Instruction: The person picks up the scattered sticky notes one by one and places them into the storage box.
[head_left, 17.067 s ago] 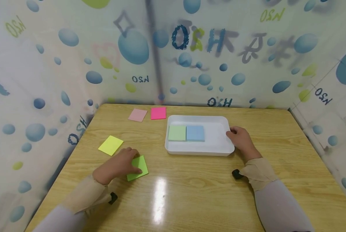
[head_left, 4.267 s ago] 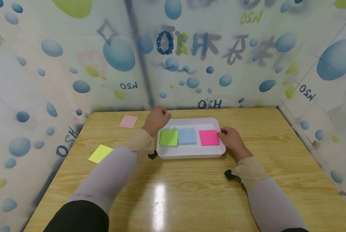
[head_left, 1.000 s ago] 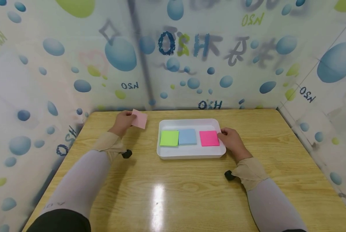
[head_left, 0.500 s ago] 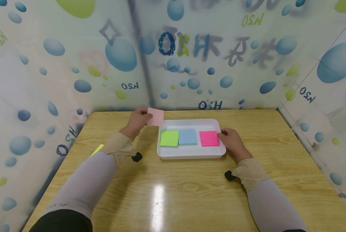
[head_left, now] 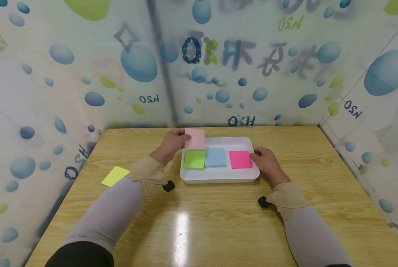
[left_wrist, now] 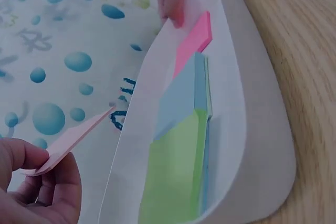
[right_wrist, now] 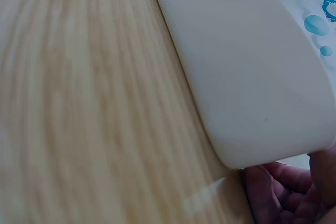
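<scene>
My left hand point(head_left: 171, 144) pinches a pale pink sticky note pad point(head_left: 195, 138) between thumb and fingers, held up over the back left rim of a white tray point(head_left: 219, 176). In the left wrist view the pink pad point(left_wrist: 73, 139) tilts beside the tray wall. Inside the tray lie a lime green pad point(head_left: 194, 159), a blue pad point(head_left: 215, 158) and a hot pink pad point(head_left: 240, 159). The green and blue ones sit on other pads, whose edges show in the left wrist view. My right hand point(head_left: 269, 163) grips the tray's right end, thumb over the rim.
A yellow sticky note pad point(head_left: 115, 176) lies on the wooden table point(head_left: 225, 222) at the left, next to my left sleeve. A patterned wall sheet point(head_left: 269, 74) rises behind the table's back edge.
My left hand has carried the pale pink pad rightward from the back left of the table to the tray's back left rim. The right hand stays on the tray.
</scene>
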Tool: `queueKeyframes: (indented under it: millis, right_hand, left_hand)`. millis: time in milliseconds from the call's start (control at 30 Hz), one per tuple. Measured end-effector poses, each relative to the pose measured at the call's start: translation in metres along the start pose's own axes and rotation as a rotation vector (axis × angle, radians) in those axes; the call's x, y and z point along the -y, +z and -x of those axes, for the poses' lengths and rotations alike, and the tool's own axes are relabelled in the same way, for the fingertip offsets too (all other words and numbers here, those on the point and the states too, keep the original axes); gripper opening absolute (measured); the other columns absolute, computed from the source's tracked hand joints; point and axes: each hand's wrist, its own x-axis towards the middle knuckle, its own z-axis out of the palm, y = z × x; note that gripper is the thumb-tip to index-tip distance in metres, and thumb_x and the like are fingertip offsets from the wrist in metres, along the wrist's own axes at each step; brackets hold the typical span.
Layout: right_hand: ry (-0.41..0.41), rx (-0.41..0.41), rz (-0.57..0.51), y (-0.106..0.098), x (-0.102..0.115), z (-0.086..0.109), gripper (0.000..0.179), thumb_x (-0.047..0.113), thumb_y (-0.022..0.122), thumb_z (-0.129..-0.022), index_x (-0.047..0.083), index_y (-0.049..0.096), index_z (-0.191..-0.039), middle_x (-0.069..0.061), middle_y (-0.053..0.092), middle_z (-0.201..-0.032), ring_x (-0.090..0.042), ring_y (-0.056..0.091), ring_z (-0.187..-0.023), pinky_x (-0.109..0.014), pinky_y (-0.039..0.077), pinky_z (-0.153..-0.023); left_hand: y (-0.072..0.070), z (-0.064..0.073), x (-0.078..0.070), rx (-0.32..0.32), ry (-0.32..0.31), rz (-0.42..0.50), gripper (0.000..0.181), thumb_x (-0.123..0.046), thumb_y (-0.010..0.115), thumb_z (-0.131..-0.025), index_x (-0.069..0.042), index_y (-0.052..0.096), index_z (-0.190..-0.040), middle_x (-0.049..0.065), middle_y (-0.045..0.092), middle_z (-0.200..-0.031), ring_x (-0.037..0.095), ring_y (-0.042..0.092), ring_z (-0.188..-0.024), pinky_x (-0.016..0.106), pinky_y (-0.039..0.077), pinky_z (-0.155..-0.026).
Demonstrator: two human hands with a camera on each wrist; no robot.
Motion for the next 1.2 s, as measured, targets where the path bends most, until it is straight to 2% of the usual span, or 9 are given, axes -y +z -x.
queueKeyframes:
  millis: [200,400,533,667,933,1200]
  right_hand:
    - [-0.003,-0.001,-0.002,0.001,-0.001,0.001,0.045,0.03,0.051,-0.105,0.002,0.058,-0.14,-0.019,0.058,-0.137,-0.032,0.052,-0.12,-0.039,0.048,-0.098]
    - [-0.007,-0.006,0.006,0.001,-0.004,-0.002,0.045,0.031,0.052,-0.105,0.002,0.059,-0.138,-0.019,0.06,-0.135,-0.031,0.053,-0.118,-0.039,0.049,-0.097]
    - [-0.024,-0.012,0.019,0.001,-0.005,-0.004,0.045,0.031,0.052,-0.104,0.001,0.06,-0.137,-0.019,0.061,-0.133,-0.031,0.055,-0.116,-0.038,0.049,-0.095]
    - [-0.033,-0.017,0.026,0.0,-0.005,-0.004,0.045,0.031,0.052,-0.104,0.001,0.061,-0.136,-0.02,0.061,-0.133,-0.032,0.055,-0.115,-0.039,0.05,-0.095]
    - [-0.014,-0.012,0.018,0.0,-0.006,-0.005,0.045,0.031,0.052,-0.105,0.002,0.06,-0.138,-0.019,0.061,-0.133,-0.032,0.054,-0.116,-0.038,0.05,-0.095]
    - [-0.01,-0.01,0.012,-0.001,-0.005,-0.004,0.044,0.031,0.053,-0.105,0.002,0.06,-0.138,-0.019,0.061,-0.134,-0.032,0.054,-0.117,-0.04,0.05,-0.098]
  left_hand:
    - [0.025,0.005,0.004,0.07,-0.034,0.058,0.036,-0.016,0.062,-0.102,-0.004,0.06,-0.136,0.011,0.062,-0.128,0.021,0.061,-0.107,0.035,0.054,-0.099]
    - [0.052,0.005,0.009,0.111,-0.038,0.107,0.026,-0.013,0.065,-0.1,-0.003,0.064,-0.124,0.007,0.063,-0.114,0.017,0.061,-0.095,0.028,0.054,-0.087]
    - [0.07,0.005,0.009,0.119,-0.064,0.077,0.022,-0.018,0.069,-0.098,-0.007,0.066,-0.118,0.004,0.064,-0.109,0.016,0.06,-0.091,0.027,0.054,-0.087]
    - [0.085,0.005,0.008,0.141,-0.086,0.036,0.026,-0.022,0.07,-0.099,-0.011,0.068,-0.123,0.004,0.068,-0.115,0.017,0.062,-0.094,0.028,0.056,-0.09]
    - [0.104,0.003,0.009,0.209,-0.099,0.029,0.027,-0.017,0.071,-0.098,-0.004,0.069,-0.122,0.011,0.073,-0.116,0.015,0.069,-0.086,0.03,0.061,-0.087]
    - [0.118,0.003,0.006,0.242,-0.152,0.039,0.032,-0.015,0.069,-0.099,-0.001,0.069,-0.128,0.014,0.074,-0.118,0.017,0.072,-0.091,0.034,0.061,-0.092]
